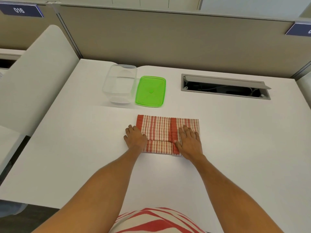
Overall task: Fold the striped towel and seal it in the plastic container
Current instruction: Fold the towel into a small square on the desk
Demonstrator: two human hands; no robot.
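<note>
A red-and-cream striped towel (159, 132) lies folded into a rectangle on the white desk (235, 132). My left hand (134, 137) rests at the towel's left edge, fingers curled against the desk and cloth. Flat on the right part of the towel lies my right hand (189, 140), fingers spread, thumb beside a red hem band. Neither hand lifts any cloth. Behind the towel stands a clear plastic container (119, 84), empty and uncovered. Its green lid (150, 91) lies flat on the desk just to the container's right.
A grey cable hatch (225, 86) stands open in the desk at the back right. A beige partition wall (168, 39) runs along the desk's far edge. A white chair back (33, 78) rises at the left.
</note>
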